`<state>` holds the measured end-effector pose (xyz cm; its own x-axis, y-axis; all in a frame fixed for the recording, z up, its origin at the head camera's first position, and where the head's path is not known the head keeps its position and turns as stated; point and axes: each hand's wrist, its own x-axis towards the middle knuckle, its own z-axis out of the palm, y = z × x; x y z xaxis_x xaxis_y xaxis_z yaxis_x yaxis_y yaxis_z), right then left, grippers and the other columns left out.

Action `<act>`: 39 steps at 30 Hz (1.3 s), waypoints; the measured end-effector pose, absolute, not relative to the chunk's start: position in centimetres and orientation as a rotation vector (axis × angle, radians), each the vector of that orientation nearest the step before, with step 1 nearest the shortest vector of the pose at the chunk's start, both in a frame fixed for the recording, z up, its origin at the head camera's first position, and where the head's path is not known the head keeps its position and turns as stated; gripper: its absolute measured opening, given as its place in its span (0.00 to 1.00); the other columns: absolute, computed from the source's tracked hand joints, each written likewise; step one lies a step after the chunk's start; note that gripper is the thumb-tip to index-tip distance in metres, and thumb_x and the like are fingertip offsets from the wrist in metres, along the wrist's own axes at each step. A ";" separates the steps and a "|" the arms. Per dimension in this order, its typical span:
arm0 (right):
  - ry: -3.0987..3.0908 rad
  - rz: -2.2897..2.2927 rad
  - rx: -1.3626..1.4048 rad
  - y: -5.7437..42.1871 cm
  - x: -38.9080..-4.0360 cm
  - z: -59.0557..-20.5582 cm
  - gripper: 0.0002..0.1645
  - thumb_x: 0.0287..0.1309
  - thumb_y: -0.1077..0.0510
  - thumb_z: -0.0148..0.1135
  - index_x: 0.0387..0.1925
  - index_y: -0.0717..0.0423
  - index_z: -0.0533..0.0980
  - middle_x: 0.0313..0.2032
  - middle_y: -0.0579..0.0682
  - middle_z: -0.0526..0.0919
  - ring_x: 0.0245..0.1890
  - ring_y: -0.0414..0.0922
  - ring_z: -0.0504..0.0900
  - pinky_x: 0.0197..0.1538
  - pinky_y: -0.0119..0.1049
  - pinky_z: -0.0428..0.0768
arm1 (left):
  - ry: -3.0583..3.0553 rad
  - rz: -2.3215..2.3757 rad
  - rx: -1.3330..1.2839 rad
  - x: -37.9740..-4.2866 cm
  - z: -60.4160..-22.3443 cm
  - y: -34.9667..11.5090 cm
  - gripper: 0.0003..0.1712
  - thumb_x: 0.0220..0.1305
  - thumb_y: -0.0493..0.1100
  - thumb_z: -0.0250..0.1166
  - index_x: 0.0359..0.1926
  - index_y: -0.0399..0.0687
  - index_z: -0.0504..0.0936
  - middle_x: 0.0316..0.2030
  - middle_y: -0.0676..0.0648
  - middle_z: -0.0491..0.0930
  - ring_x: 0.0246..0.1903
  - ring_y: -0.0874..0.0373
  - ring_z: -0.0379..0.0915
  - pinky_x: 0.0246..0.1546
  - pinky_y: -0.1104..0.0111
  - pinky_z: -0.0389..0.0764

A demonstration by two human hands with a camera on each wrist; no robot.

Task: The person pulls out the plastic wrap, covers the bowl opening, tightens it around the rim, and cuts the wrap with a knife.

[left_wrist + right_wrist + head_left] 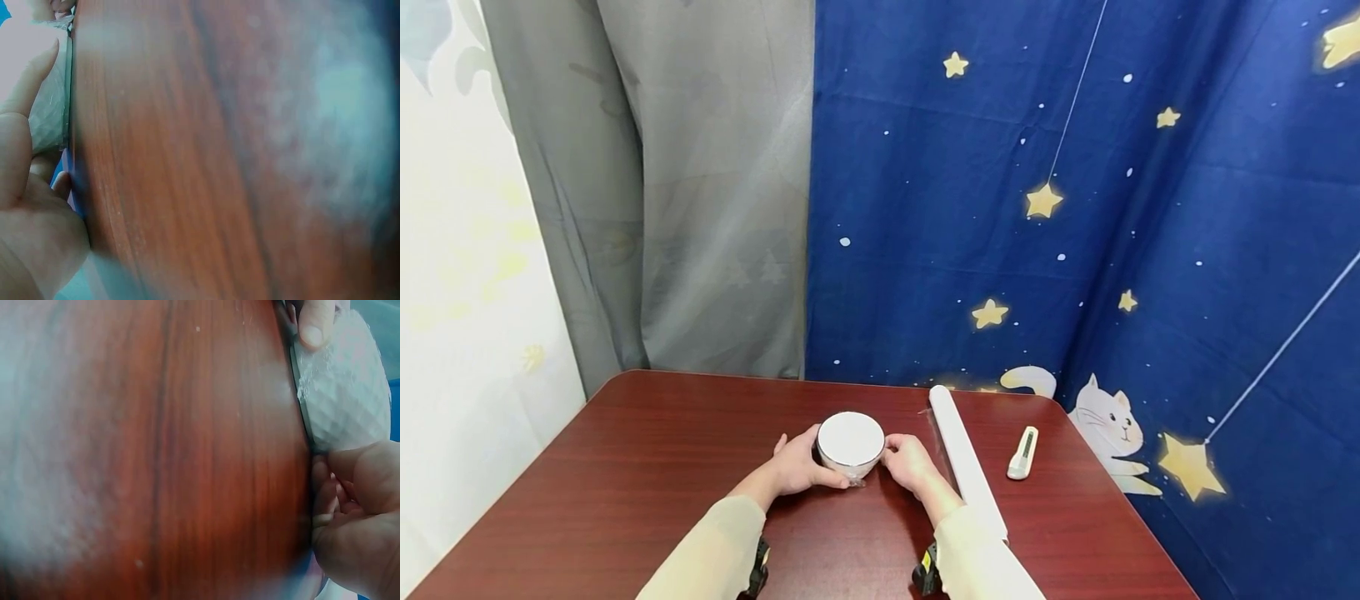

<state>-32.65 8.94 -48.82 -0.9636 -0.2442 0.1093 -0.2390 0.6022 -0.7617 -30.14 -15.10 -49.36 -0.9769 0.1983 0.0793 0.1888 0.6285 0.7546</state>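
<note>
A white bowl (pixel 852 437) with a thin dark rim sits between both hands near the middle of the table. Diamond-patterned texture covers its wall in the right wrist view, where clear plastic wrap (pixel 307 378) clings crinkled along the edge. My left hand (pixel 801 467) grips the bowl's left side, thumb along the near side where a bit of wrap bunches. At the right side, my right hand (pixel 913 462) has curled fingers (pixel 325 497) that pinch at the bowl's edge. Whatever lies between those fingertips is mostly hidden.
A long white roll of plastic wrap (pixel 967 467) lies lengthwise just right of the right forearm. Farther right is a pale utility knife (pixel 1023 452). The dark red wooden table (pixel 685 450) ends before grey and blue curtains.
</note>
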 end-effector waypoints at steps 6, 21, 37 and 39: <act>2.815 -1.347 -0.389 9.0 -32.7 -49.1 0.10 0.70 0.65 0.63 0.31 0.57 0.84 0.25 0.43 0.77 0.34 0.42 0.75 0.41 0.34 0.74 | 2.820 1.329 0.308 -29.8 -49.3 -14.7 0.65 0.40 0.57 0.92 0.77 0.43 0.72 0.69 0.44 0.84 0.74 0.37 0.75 0.79 0.25 0.40; 2.892 -1.324 -0.355 9.4 -32.4 -49.3 0.10 0.71 0.63 0.61 0.39 0.57 0.88 0.34 0.50 0.86 0.40 0.45 0.79 0.49 0.40 0.77 | 2.871 1.299 0.260 -29.6 -49.6 -13.8 0.63 0.40 0.61 0.92 0.76 0.48 0.75 0.67 0.46 0.86 0.72 0.38 0.76 0.79 0.27 0.41; 2.646 -1.539 -0.296 9.8 -31.1 -48.8 0.16 0.72 0.71 0.54 0.53 0.72 0.84 0.37 0.55 0.90 0.39 0.42 0.85 0.43 0.30 0.79 | 2.789 1.309 0.333 -28.7 -49.8 -14.7 0.83 0.42 0.59 0.92 0.86 0.30 0.49 0.77 0.33 0.74 0.80 0.36 0.66 0.80 0.27 0.39; 2.641 -1.503 -0.348 10.2 -30.6 -48.1 0.17 0.71 0.70 0.56 0.55 0.73 0.83 0.39 0.58 0.91 0.40 0.45 0.87 0.43 0.32 0.82 | 2.769 1.344 0.343 -28.3 -49.6 -15.2 0.84 0.43 0.57 0.92 0.86 0.30 0.46 0.78 0.32 0.72 0.80 0.34 0.65 0.81 0.28 0.44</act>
<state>-30.64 10.19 -48.10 -0.9707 -0.2369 0.0401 -0.1555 0.4922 -0.8565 -28.30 -15.15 -49.61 -0.9745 0.2172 0.0566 0.1788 0.5988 0.7806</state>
